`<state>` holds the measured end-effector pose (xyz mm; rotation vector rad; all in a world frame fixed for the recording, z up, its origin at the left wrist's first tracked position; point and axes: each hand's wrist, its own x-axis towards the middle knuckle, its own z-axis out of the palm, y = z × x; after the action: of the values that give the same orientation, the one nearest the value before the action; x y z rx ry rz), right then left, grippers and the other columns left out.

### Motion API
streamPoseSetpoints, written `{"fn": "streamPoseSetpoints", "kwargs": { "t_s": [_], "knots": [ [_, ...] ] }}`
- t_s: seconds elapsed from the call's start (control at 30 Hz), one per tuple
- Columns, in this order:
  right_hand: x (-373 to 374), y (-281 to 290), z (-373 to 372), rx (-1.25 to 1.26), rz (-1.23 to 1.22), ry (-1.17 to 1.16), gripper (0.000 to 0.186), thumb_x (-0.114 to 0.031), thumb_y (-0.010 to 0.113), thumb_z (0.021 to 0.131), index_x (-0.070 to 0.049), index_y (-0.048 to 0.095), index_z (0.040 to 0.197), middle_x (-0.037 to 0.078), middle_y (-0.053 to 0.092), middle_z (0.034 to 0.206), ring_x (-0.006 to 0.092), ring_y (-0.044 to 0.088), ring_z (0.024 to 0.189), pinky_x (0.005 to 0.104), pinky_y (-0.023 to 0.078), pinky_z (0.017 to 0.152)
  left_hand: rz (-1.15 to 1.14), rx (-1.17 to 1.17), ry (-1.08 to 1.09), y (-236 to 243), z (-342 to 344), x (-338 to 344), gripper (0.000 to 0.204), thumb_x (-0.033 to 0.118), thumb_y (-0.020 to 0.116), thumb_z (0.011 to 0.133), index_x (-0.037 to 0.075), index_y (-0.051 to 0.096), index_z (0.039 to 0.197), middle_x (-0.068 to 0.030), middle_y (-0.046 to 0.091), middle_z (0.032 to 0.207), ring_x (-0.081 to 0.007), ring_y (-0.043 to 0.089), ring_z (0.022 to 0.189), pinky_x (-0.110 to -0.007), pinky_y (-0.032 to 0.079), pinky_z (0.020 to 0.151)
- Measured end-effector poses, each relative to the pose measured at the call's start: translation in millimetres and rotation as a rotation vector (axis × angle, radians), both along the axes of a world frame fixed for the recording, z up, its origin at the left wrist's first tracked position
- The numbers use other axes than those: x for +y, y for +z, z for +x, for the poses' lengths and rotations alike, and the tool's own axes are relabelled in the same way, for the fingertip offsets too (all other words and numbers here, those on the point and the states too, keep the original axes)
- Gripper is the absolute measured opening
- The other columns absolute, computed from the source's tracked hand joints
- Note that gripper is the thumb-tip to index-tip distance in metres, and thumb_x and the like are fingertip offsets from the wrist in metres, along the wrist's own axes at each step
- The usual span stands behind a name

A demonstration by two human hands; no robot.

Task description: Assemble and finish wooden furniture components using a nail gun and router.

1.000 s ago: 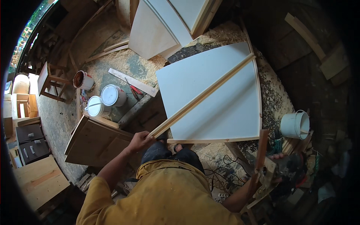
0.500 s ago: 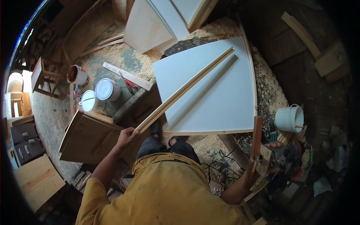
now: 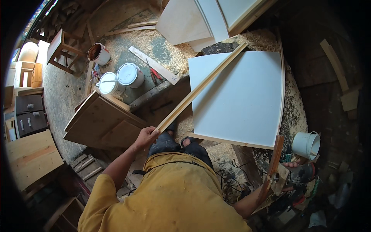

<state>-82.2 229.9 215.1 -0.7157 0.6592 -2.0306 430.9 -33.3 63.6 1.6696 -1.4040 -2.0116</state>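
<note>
My left hand (image 3: 147, 137) is closed round the near end of a long, narrow wooden strip (image 3: 201, 88). The strip slants away to the right, its far part above a white panel (image 3: 243, 98) with wooden edging, where it casts a shadow. At the lower right, the fingers of my right hand (image 3: 290, 164) wrap round a dark power tool (image 3: 302, 173) with a pale plate at its front; its exact kind is unclear. An upright reddish-brown piece of wood (image 3: 275, 158) stands between my right forearm and the panel, partly covering the arm.
Two lidded white buckets (image 3: 130, 75) and an open stained bucket (image 3: 99, 54) stand left, near red-handled pliers (image 3: 155, 73) and a flat board (image 3: 154, 65). Wooden panels (image 3: 104, 120) lean below them. Another white bucket (image 3: 306, 145) is at right. Cables (image 3: 237, 164) lie near my feet.
The whole view has shifted, so the surroundings appear farther right. Against the white panel, the strip and my left hand have moved left. My right hand stays at the power tool.
</note>
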Motion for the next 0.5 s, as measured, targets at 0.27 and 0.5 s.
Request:
{"fn": "streamPoseSetpoints", "kwargs": {
  "t_s": [0.27,0.5],
  "knots": [
    [-19,2,2,-0.319,-0.014,-0.047,0.069,-0.022,0.077,0.067,-0.001,0.039,0.120,0.008,0.048,0.111,0.0215,0.049,0.110,0.0378,0.033,0.104,0.004,0.018,0.028,1,8,10,0.028,0.028,0.058,0.090,0.000,0.060,0.090,-0.0009,0.055,0.071,-0.0084,0.055,0.062,-0.024,0.049,0.058],
    [-67,20,6,-0.225,-0.032,0.251,0.035,-0.015,0.057,0.088,-0.005,0.044,0.120,0.008,0.053,0.108,0.0233,0.051,0.106,0.0429,0.035,0.101,0.132,0.142,0.180,17,35,55,0.021,0.024,0.055,0.093,0.003,0.056,0.095,-0.0002,0.057,0.075,-0.0086,0.055,0.064,-0.025,0.048,0.061]
  ]
}}
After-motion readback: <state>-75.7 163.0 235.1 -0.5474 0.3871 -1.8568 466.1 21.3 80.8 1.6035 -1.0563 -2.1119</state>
